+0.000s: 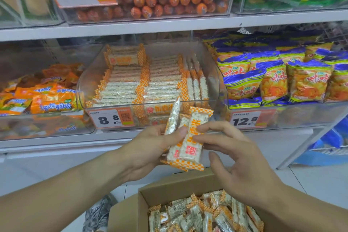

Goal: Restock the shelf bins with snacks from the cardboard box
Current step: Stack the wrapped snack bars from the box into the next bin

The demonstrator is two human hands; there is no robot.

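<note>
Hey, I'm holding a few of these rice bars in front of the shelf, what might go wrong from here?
1. The left hand grips several rice bars at once, and one juts out sideways, so it may slip from the grip.
2. The middle bin is already stacked high; added bars could topple the neat rows.
3. A dropped bar may miss the cardboard box and land on the floor.

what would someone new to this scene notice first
Most likely the two hands meeting in the middle: the left hand grips a small stack of rice-puff bars in orange checkered wrappers, while the right hand pinches the front bar with its fingers. Right behind them, the clear bin marked 8.8 holds neat rows of the same bars, and the open cardboard box below is full of more.
</note>
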